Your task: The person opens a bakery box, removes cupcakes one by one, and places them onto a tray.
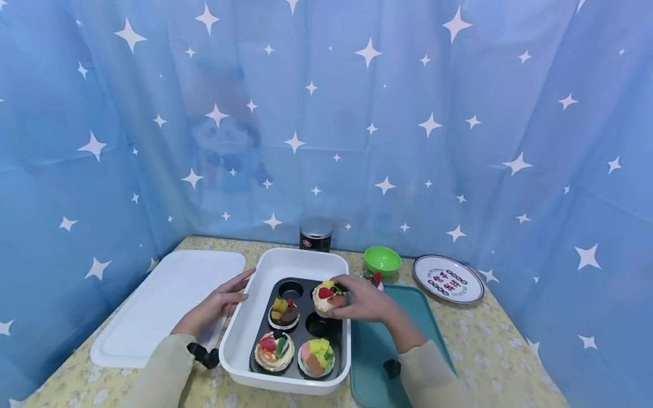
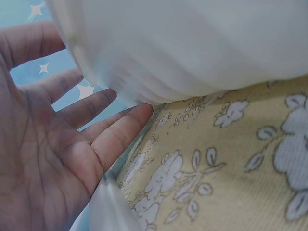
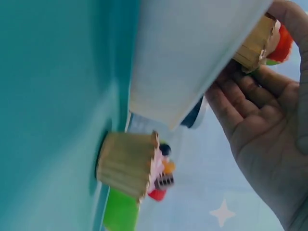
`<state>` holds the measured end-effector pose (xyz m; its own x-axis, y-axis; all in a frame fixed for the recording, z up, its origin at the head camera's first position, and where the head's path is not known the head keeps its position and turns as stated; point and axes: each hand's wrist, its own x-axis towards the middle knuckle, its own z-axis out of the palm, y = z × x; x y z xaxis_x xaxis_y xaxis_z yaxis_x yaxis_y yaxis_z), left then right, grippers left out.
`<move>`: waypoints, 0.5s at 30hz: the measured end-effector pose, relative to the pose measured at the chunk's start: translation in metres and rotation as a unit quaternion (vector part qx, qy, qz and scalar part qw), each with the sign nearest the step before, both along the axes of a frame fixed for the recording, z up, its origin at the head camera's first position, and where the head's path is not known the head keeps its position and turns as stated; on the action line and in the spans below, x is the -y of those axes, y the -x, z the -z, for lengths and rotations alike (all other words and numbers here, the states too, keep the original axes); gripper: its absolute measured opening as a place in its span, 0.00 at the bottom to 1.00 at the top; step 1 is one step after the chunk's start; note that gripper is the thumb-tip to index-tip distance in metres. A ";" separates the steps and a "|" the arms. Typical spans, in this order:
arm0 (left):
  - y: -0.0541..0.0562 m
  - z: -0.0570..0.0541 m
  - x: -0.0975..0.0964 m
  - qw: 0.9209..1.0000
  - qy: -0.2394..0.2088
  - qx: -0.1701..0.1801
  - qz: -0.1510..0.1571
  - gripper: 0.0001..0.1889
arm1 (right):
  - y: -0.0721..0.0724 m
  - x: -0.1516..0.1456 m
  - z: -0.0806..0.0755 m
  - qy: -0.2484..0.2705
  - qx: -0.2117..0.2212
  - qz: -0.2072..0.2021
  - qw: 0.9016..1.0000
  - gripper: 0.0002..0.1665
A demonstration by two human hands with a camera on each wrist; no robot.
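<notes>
My right hand (image 1: 369, 300) grips a toy cupcake (image 1: 325, 300) topped with red and yellow fruit, over the far right of a black muffin tin (image 1: 303, 317). In the right wrist view, its pleated tan wrapper (image 3: 252, 45) sits between thumb and fingers. The tin lies inside a deep white bin (image 1: 285, 384). Three other cupcakes sit in it: one middle left (image 1: 283, 314), one near left (image 1: 274, 351), one near right (image 1: 316, 358). The far left and middle right cups hold nothing; the far right cup is hidden. My left hand (image 1: 219, 300) touches the bin's left side, fingers extended.
A white board or lid (image 1: 168, 306) lies left of the bin. At right is a teal tray (image 1: 403, 340) with another cupcake (image 3: 127, 163) at its far end. Behind stand a dark can (image 1: 315, 241), a green bowl (image 1: 382, 259) and a printed plate (image 1: 449, 277).
</notes>
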<state>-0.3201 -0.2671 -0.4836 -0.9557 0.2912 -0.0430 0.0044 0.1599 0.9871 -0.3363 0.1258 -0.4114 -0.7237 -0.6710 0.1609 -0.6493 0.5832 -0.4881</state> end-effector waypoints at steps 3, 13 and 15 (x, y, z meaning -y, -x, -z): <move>0.002 -0.002 -0.001 1.000 -0.001 -0.001 0.011 0.36 | 0.002 -0.010 -0.007 0.002 0.000 0.007 1.000 0.38; 0.004 -0.006 0.005 0.999 -0.002 -0.013 0.037 0.37 | 0.003 -0.047 -0.022 0.055 -0.006 0.015 0.998 0.33; 0.004 -0.004 0.004 0.999 -0.005 -0.012 0.041 0.37 | 0.001 -0.054 -0.022 0.057 -0.009 0.027 0.998 0.34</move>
